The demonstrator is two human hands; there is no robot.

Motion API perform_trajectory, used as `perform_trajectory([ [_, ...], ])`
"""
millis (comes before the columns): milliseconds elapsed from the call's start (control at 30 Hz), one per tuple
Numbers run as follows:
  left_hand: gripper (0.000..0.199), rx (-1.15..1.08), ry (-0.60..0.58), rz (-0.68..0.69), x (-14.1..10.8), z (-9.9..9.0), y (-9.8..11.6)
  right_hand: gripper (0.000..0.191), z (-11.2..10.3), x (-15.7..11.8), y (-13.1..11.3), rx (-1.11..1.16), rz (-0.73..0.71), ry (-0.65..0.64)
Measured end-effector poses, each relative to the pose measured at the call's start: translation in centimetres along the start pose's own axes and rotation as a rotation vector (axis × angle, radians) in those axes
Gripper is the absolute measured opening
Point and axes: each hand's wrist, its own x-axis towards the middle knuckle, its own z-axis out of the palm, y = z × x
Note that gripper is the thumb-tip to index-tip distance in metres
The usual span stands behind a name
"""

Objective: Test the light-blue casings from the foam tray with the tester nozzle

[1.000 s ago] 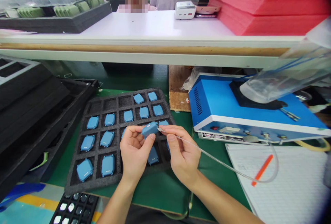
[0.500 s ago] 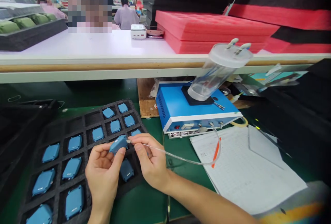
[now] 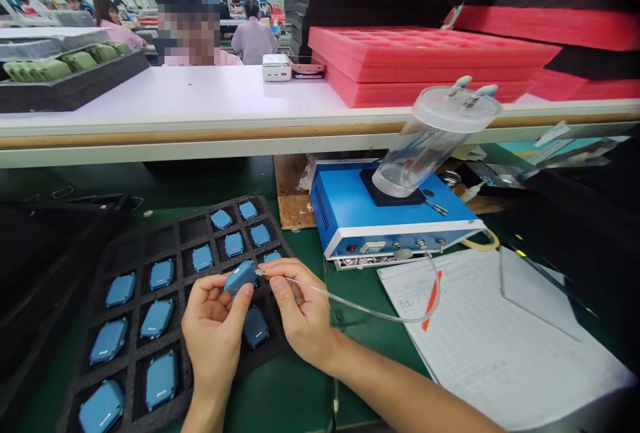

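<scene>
A small blue case [image 3: 240, 277] is pinched between the thumb and fingers of my left hand [image 3: 215, 326], above a black foam tray [image 3: 131, 346]. Several similar blue pieces lie in the tray's compartments. My right hand [image 3: 303, 309] grips the end of a clear thin tube [image 3: 360, 304], its tip at the right edge of the case. From there the tube curves right and up to the front of a blue machine [image 3: 395, 209]. A tilted clear cylinder [image 3: 425, 146] stands on the machine.
Written sheets [image 3: 485, 319] lie at the right, with an orange strip [image 3: 433, 301] on them. A white shelf [image 3: 200, 96] crosses behind, bearing red foam trays [image 3: 425, 53], a white device [image 3: 277, 67] and a tray of green pieces [image 3: 75, 86]. People sit beyond it.
The whole scene has shifted slightly right in the view. Both hands hold the same case and tube, with no clear change in their grip.
</scene>
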Motion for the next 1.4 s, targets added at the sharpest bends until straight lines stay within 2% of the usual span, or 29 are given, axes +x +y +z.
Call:
perform_trajectory([
  [633,0.035,-0.002,-0.014,-0.032,-0.4,0.0,0.5,0.017,-0.1,-0.7,0.4,-0.003,0.040,-0.021],
  [1100,0.038,-0.002,0.015,0.000,0.2,-0.1,0.1,0.017,0.2,0.6,-0.4,-0.038,-0.042,0.025],
  [1400,0.036,-0.009,0.012,-0.002,0.3,0.0,0.0,0.017,0.2,0.5,-0.3,-0.018,-0.038,0.017],
])
